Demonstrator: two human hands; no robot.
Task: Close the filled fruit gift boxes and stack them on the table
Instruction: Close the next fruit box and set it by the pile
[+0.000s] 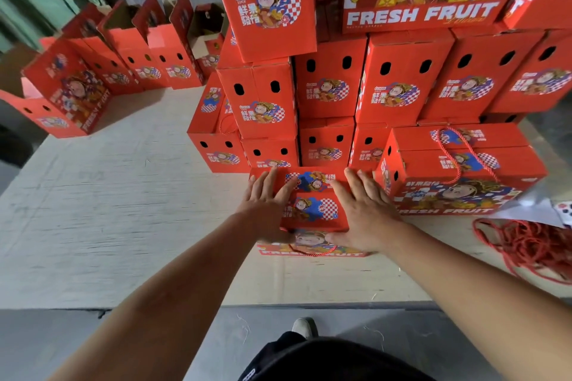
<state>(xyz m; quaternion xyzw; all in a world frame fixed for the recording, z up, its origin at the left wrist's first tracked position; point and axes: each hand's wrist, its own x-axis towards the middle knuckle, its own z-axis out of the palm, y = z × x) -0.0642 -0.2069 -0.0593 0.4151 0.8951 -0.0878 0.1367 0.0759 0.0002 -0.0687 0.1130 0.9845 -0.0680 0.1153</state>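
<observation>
A red fruit gift box (312, 210) stands on the pale table (123, 210) just in front of a tall stack of closed red boxes (390, 93). Its top flaps lie flat and its red rope handle hangs down the front. My left hand (266, 204) lies flat on the left part of the top, fingers straight. My right hand (365, 210) presses the right part of the top, its thumb down along the front edge. Another closed box (458, 176) with a rope handle sits right beside it.
A row of open, upright red boxes (145, 52) lines the table's far left, with one larger open box (65, 96) nearer. A loose pile of red rope (526, 244) lies at the right. The table's front edge runs just before my feet.
</observation>
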